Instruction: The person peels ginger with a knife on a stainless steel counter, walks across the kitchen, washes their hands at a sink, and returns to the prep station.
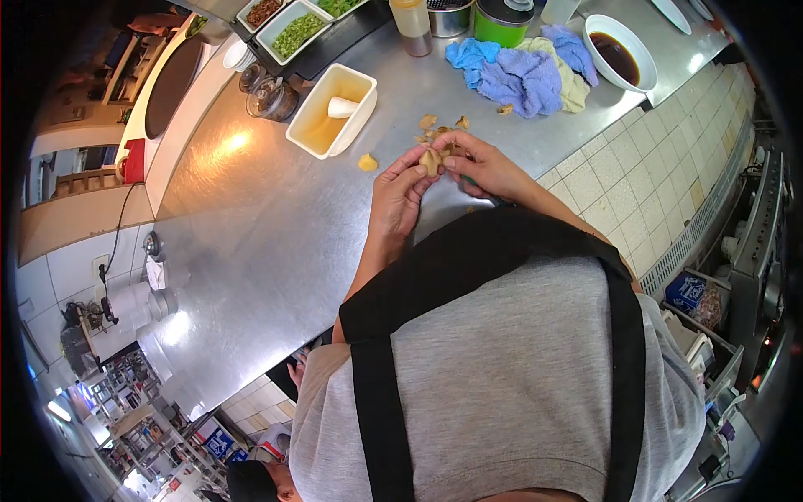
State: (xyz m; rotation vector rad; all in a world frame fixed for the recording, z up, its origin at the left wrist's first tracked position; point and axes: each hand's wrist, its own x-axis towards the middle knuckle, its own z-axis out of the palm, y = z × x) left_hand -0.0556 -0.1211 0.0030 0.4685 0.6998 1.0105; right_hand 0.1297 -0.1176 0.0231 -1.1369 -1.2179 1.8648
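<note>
A pale tan, knobbly piece that looks like ginger root is pinched between both hands above the steel counter. My left hand has thumb and fingers closed on its left side. My right hand is closed on its right side, fingertips touching the piece. Something dark green shows beneath the right palm, too hidden to name. Brown peel scraps lie on the counter just beyond the fingers. Left of the hands lies a yellow peeled piece.
A white tub of yellowish liquid stands ahead on the left, beside a glass jar. Cloths and a bowl of dark liquid sit ahead on the right. Another person's dark cap shows at bottom left.
</note>
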